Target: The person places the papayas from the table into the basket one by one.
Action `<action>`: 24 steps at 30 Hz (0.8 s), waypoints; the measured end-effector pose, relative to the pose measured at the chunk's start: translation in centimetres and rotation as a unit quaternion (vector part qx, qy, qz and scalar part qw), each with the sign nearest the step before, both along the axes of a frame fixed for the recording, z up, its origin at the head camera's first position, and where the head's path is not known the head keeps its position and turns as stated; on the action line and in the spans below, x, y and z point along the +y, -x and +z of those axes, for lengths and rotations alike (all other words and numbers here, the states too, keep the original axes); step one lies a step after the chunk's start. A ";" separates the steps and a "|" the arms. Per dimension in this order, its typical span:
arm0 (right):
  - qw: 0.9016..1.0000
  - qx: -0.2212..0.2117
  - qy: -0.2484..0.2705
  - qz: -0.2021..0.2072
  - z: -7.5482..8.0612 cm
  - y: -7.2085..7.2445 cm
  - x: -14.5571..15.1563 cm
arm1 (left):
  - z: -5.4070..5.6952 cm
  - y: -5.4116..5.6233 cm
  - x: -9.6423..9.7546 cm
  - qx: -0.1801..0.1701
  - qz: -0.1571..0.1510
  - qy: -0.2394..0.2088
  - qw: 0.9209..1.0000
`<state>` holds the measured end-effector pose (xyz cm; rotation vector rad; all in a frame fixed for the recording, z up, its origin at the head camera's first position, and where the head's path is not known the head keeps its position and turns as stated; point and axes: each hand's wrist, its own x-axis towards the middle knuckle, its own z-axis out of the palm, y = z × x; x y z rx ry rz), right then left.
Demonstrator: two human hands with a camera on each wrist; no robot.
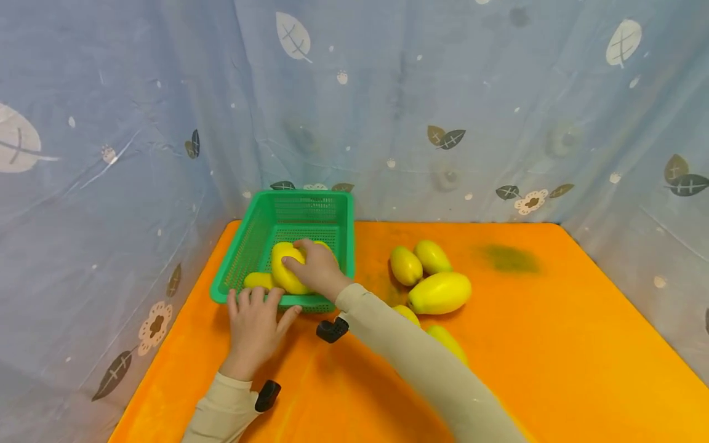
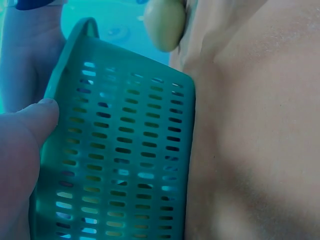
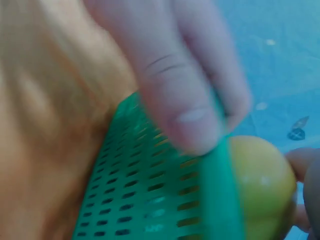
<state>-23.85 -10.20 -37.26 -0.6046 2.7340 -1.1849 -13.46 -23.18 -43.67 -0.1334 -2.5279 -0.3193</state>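
Note:
My right hand (image 1: pixel 318 267) reaches over the near right corner of a green plastic basket (image 1: pixel 227 271) and grips a yellow mango-shaped fruit (image 1: pixel 285 264) inside it. Other yellow fruit (image 1: pixel 257 280) lies beside it at the near end, partly hidden by the hands. With its fingers over the near rim and its thumb outside, my left hand (image 1: pixel 255 332) holds the basket. In the left wrist view, the thumb (image 2: pixel 37 120) lies along the rim of the slotted wall. The right wrist view shows a yellow fruit (image 3: pixel 260 185) just behind the rim.
Right of the basket, several yellow fruits (image 1: pixel 440 293) lie on the orange tabletop (image 1: pixel 554 344), some partly behind my right sleeve (image 1: pixel 421 357). A patterned blue-grey curtain (image 1: pixel 388 111) surrounds the table at the back and sides.

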 end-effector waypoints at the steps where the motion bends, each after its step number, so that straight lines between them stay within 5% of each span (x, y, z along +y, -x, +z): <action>1: 1.000 0.008 -0.004 0.001 -0.2 0.0 -0.1 | 0.0 0.0 0.0 0.001 0.000 -0.004 1.000; 8: 1.000 0.014 0.008 0.011 -0.3 -0.3 0.8 | -0.5 -0.3 0.1 -0.015 -0.001 -0.011 1.000; 19: 0.998 -0.001 0.063 0.007 3.5 1.4 7.6 | -0.1 0.1 -0.2 0.016 -0.013 -0.008 1.000; 24: 0.998 0.006 0.054 -0.018 4.5 1.7 12.3 | 0.0 0.1 -0.3 0.005 -0.014 -0.014 1.000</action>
